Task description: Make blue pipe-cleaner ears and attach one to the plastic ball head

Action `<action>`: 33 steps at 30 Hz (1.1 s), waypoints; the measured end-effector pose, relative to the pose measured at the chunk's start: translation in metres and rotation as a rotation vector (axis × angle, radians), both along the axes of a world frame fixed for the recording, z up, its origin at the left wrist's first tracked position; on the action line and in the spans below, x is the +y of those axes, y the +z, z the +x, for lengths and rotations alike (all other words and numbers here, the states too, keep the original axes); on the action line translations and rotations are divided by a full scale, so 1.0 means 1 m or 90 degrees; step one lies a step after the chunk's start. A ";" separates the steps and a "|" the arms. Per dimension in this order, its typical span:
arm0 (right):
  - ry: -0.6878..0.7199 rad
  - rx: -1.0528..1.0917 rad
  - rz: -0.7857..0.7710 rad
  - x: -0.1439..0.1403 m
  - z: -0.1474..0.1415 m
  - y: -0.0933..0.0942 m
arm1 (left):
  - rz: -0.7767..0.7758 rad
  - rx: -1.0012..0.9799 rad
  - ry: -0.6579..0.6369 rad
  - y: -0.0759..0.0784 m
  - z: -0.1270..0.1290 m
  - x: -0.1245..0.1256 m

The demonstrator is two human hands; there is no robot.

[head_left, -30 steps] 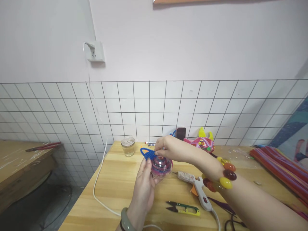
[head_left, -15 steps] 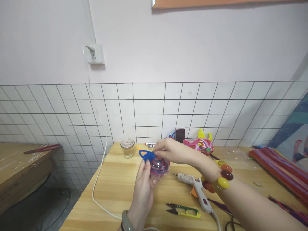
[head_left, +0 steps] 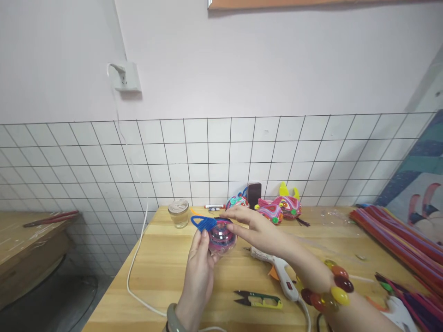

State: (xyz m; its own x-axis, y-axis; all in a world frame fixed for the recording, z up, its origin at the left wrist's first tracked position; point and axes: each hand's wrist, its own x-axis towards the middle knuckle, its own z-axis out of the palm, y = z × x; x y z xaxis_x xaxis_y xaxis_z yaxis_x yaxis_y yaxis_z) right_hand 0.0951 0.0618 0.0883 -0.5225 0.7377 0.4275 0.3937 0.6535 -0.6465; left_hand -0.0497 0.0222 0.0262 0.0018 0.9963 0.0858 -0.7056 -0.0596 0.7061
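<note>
Clear ball [head_left: 221,237] with blue pipe-cleaner loop [head_left: 202,223]: pinched from below by left hand [head_left: 199,272], steadied above by right hand [head_left: 258,229], fingers flat (glue gun [head_left: 277,269] alongside).

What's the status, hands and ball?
Left hand grips clear ball with blue loop. Right hand fingers flat on ball's top. Glue gun lies beside.

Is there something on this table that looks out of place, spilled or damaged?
Nothing looks spilled or broken. The one odd thing is the glue gun: it lies on its side on the wooden table, with crusted glue on its nozzle. The left hand holds the clear ball; the right hand touches it.
</note>
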 end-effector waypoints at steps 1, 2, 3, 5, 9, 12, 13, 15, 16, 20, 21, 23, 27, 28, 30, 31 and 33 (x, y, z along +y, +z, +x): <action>-0.006 0.003 0.014 -0.001 -0.001 0.000 | -0.002 0.002 -0.002 0.000 0.001 0.000; -0.015 0.008 0.023 -0.002 -0.003 0.001 | -0.004 0.005 -0.002 -0.001 0.002 0.000; -0.026 0.010 0.027 -0.001 -0.006 0.002 | -0.006 0.009 -0.001 -0.001 0.003 -0.001; -0.042 -0.001 0.034 0.001 -0.010 0.004 | -0.008 0.017 0.003 -0.001 0.004 -0.001; -0.037 -0.048 0.048 0.007 -0.017 0.006 | -0.012 0.032 0.003 0.000 0.006 -0.001; -0.026 -0.057 0.045 0.008 -0.018 0.005 | -0.019 0.032 0.002 -0.001 0.006 0.000; -0.025 -0.056 0.046 0.007 -0.018 0.004 | -0.018 0.030 0.002 -0.001 0.005 0.000; -0.023 -0.057 0.053 0.006 -0.018 0.004 | -0.014 0.027 0.003 -0.002 0.005 0.000; -0.021 -0.060 0.056 0.006 -0.018 0.004 | -0.012 0.026 0.004 -0.003 0.005 0.001; -0.013 -0.073 0.063 0.006 -0.018 0.006 | -0.016 0.028 0.005 -0.004 0.004 0.001; -0.011 -0.076 0.062 0.005 -0.017 0.007 | -0.014 0.031 0.004 -0.004 0.004 0.002; -0.011 -0.083 0.059 0.005 -0.017 0.008 | -0.008 0.037 0.003 -0.004 0.004 0.002; -0.031 -0.110 0.056 0.006 -0.019 0.008 | -0.006 0.043 0.003 -0.005 0.005 0.002; -0.035 -0.115 0.057 0.007 -0.019 0.008 | -0.009 0.042 0.002 -0.004 0.005 0.002; -0.040 -0.118 0.058 0.008 -0.020 0.006 | -0.014 0.038 0.000 -0.004 0.006 0.001; -0.041 -0.116 0.057 0.009 -0.020 0.005 | -0.018 0.036 0.000 -0.003 0.006 0.001; -0.039 -0.114 0.050 0.010 -0.021 0.003 | -0.023 0.032 0.002 -0.003 0.005 0.000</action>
